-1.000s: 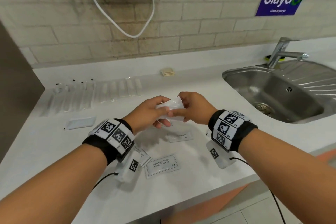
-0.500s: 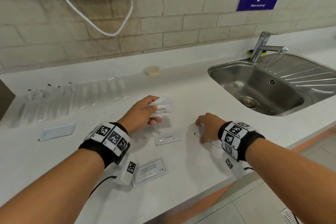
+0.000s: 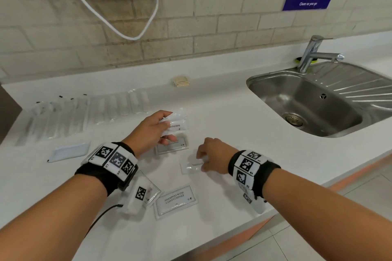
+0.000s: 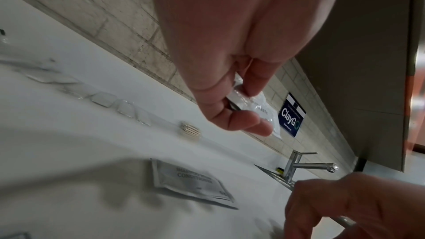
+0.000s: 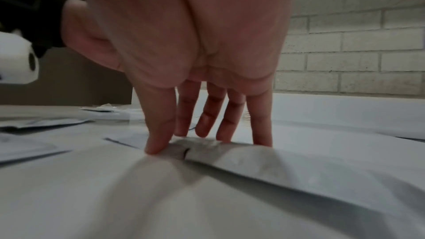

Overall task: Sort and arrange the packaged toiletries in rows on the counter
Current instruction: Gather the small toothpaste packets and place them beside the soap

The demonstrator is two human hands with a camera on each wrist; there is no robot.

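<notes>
My left hand holds a small bunch of clear toothpaste packets just above the white counter; in the left wrist view its thumb and fingers pinch the packets. My right hand is down on a small clear packet lying on the counter. In the right wrist view its thumb and fingertips pinch that packet at its edges. Two "shampoo with conditioner" sachets lie flat near the hands.
Clear-wrapped items lie side by side in rows at the back left. A flat white packet lies at the left and a beige pad by the wall. The steel sink and tap are at the right.
The hands held the packets together; then the right hand let go, dropped to the counter and moved left onto the small packet. The left hand keeps the toothpaste packets.
</notes>
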